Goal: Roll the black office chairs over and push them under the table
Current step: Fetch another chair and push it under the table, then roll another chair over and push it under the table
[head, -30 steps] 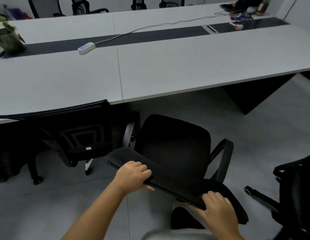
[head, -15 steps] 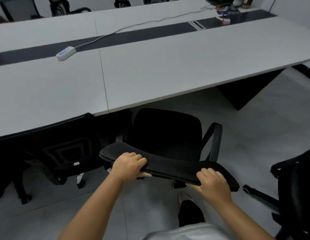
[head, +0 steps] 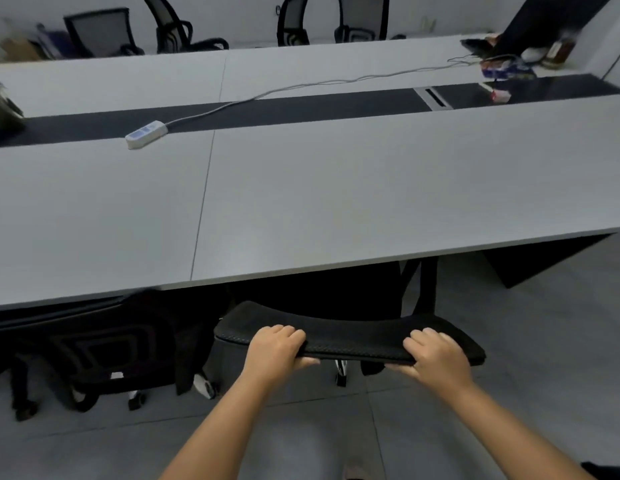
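Observation:
A black office chair [head: 353, 336] stands at the near edge of the long grey table [head: 336, 202]. Its seat is mostly hidden beneath the tabletop; only the backrest's top and one armrest show. My left hand [head: 275, 348] grips the left part of the backrest's top edge. My right hand [head: 436, 355] grips the right part of that edge. A second black chair [head: 104, 344] sits to the left, tucked against the table edge.
A white power strip [head: 146, 134] with its cable lies on the table's dark centre strip. Several black chairs [head: 176, 29] stand beyond the far side. Clutter and a laptop [head: 530, 32] sit at the far right. A dark table leg panel [head: 540, 261] stands right of the chair.
The chair has rolled forward and its seat has gone under the tabletop. Both hands stayed on the backrest and moved with it; the view has come closer to the table.

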